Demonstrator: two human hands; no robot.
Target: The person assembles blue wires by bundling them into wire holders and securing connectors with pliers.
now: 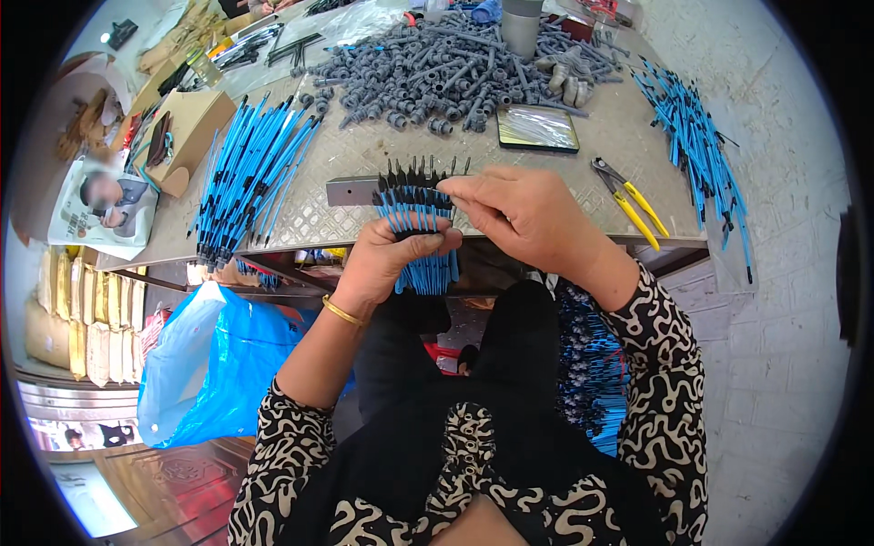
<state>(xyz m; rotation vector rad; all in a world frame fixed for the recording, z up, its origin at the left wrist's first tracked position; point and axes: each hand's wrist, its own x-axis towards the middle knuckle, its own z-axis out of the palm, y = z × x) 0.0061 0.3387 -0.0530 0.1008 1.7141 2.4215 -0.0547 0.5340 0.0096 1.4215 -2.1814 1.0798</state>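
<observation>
My left hand (387,259) is wrapped round a bundle of thin blue rods (426,276) with black ends, held upright at the table's front edge. The black ends (410,187) fan out above my fingers, each with a thin dark pin at the top. At the right side of these ends, my right hand (528,214) has its thumb and fingers pinched together. Its fingertips touch the black ends, and what lies between them is hidden. Just behind the bundle lies a flat grey metal bar (350,192).
A big heap of grey plastic fittings (419,82) covers the table's back. Blue rod piles lie at left (255,164) and right (696,136). Yellow-handled pliers (630,202), a black-edged tray (537,127), a glove (569,77) and a cardboard box (196,127) lie around; a blue bag (241,364) hangs below.
</observation>
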